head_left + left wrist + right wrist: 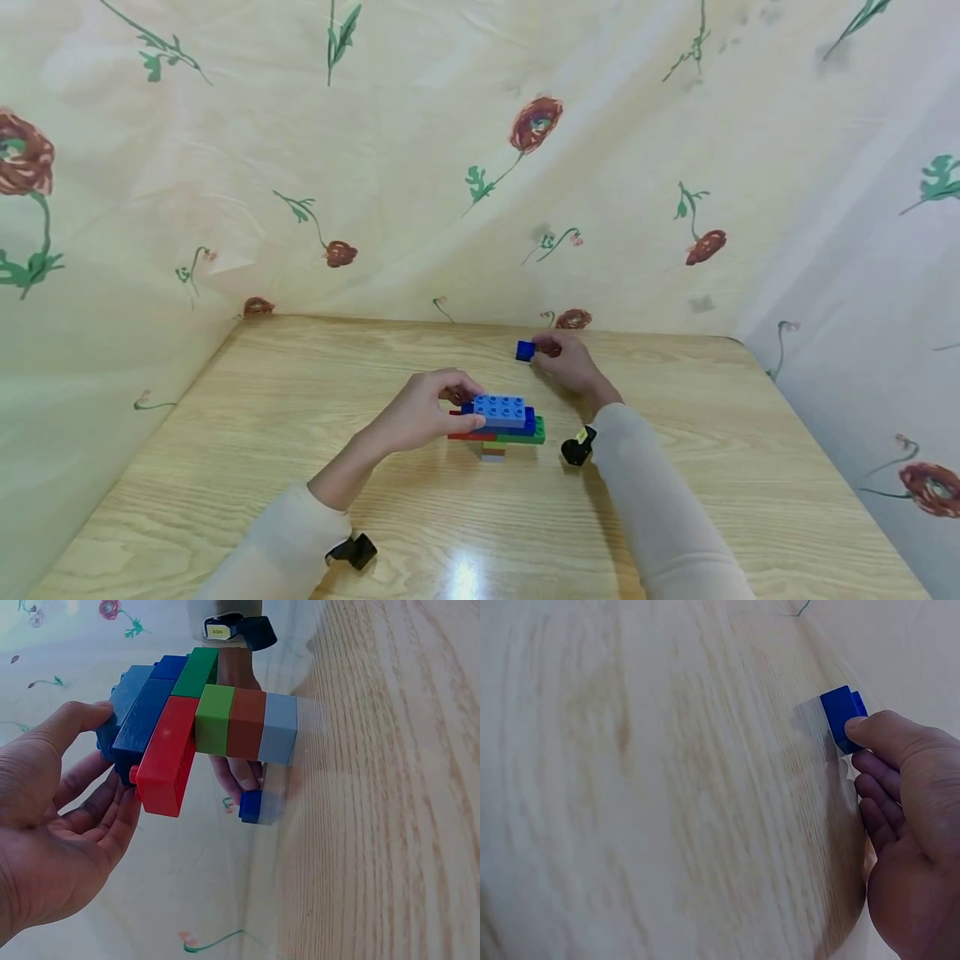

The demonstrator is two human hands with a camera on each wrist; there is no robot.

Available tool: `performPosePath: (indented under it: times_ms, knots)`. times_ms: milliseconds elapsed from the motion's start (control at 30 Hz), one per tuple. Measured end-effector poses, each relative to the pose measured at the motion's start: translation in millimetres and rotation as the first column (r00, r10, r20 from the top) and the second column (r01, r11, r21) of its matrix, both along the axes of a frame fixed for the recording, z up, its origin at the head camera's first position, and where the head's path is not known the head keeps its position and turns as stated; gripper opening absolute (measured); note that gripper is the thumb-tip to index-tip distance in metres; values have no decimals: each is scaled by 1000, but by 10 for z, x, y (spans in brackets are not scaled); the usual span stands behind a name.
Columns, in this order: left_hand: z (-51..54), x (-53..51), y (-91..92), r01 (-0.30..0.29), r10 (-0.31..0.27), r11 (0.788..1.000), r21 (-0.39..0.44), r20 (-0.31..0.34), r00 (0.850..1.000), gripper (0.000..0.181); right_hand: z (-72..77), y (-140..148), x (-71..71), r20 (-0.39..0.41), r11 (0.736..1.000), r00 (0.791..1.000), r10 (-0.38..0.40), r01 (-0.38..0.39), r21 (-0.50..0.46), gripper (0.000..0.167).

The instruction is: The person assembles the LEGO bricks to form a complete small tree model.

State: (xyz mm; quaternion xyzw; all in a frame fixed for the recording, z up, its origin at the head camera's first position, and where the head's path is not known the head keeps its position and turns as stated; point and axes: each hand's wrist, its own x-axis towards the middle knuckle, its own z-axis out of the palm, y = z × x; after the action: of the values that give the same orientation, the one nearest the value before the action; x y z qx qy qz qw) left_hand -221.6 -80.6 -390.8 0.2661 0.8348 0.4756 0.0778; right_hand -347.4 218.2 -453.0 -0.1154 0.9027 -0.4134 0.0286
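A model of toy building bricks stands on the table in the middle of the head view. Its narrow column has a pale grey-blue brick (pixel 280 729) at the bottom, then a brown brick (pixel 247 723) and a lime green brick (pixel 214 720). Across that lie a red brick (pixel 166 757) and a green brick (pixel 539 430), topped by dark blue and a light blue brick (pixel 499 407). My left hand (pixel 423 408) grips the upper layers from the left, thumb against the light blue brick. Farther back, my right hand (pixel 573 364) pinches a small dark blue brick (pixel 525 351) at the tabletop.
The wooden table (pixel 247 433) meets a flower-printed cloth (pixel 405 167) along its back edge, and the cloth also hangs at both sides. Small black devices sit at the left wrist (pixel 354 551) and the right wrist (pixel 578 447).
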Motion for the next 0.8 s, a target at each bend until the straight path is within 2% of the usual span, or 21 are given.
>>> performPosePath:
  times_ms: [367, 600, 800]
  knots:
    - [-9, 24, -42, 17, -18, 1000, 4, 10, 1000, 29, -10, -34, 48, 23, 999, 999, -38, 37, 30, 39]
    - [-26, 27, -31, 14, -14, 1000, 5, 8, 1000, 29, 67, -17, 148, -6, 1000, 1000, 7, -7, 17, 38]
    - [-41, 36, -29, 6, -7, 1000, 6, 5, 1000, 28, 168, -31, 319, -43, 999, 998, 48, -49, -18, 36]
